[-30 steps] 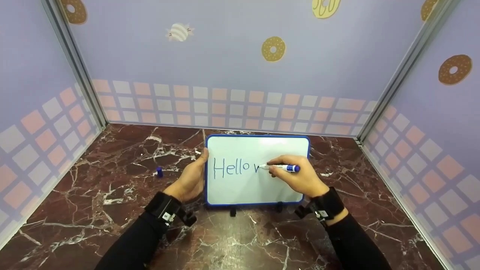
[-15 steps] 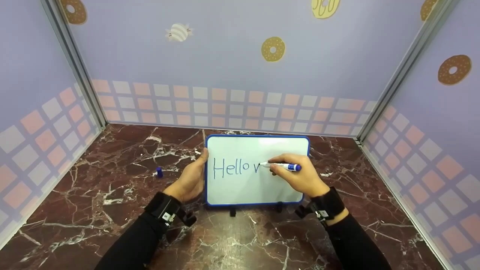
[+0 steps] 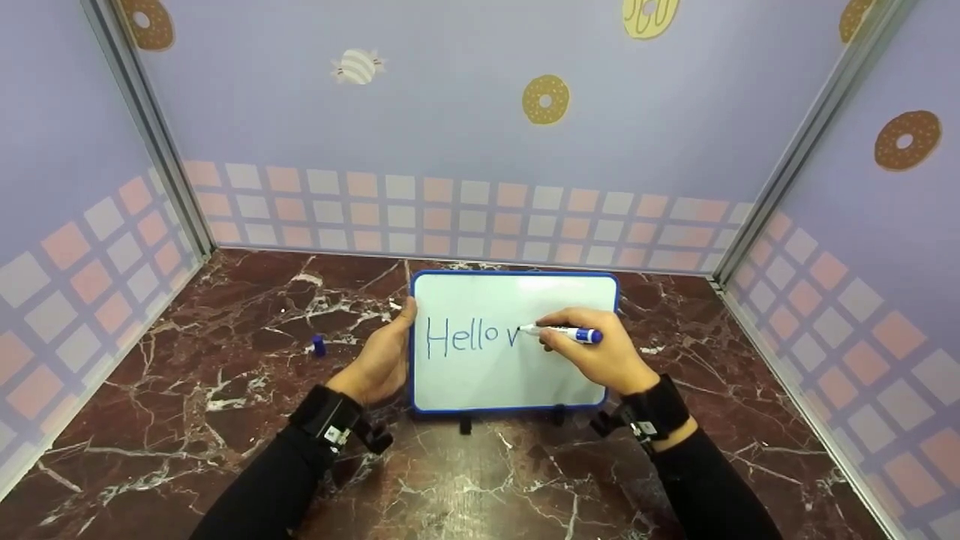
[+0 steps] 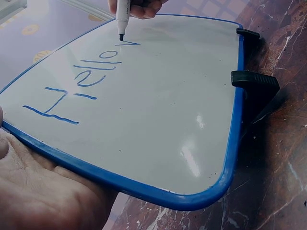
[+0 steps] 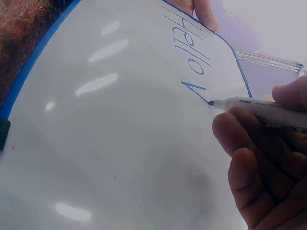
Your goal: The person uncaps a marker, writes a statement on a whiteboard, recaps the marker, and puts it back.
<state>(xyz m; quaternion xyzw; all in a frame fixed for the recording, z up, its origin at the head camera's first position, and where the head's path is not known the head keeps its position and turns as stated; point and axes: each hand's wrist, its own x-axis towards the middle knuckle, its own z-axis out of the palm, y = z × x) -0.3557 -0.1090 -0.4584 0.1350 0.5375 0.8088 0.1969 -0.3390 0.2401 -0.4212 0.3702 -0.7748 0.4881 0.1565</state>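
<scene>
Wearing black sleeves (image 3: 259,487) and black wrist straps (image 3: 656,409), we have both arms over the dark red, white-veined tabletop (image 3: 465,502). Two black clips (image 3: 466,425) sit at the lower rim of the board (image 3: 480,382), which is white with a blue frame and lies in front of us, between our hands. Our left hand (image 3: 379,364) holds its left edge, thumb at the frame and palm beneath; most of those fingers are hidden behind it. Our right hand (image 3: 604,356) is over the board's right part, its grip clamped on the marker (image 3: 568,331), thumb and fingers pinching the white barrel. The blue end points right; the dark tip is at the end of a v-shaped stroke, just right of "Hello" (image 3: 463,335) in blue. Well left of the board, past our left hand, we see the blue cap (image 3: 319,345) on the tabletop. Beyond everything is the lilac wall (image 3: 450,112), with pink and pale squares below and doughnuts above.
</scene>
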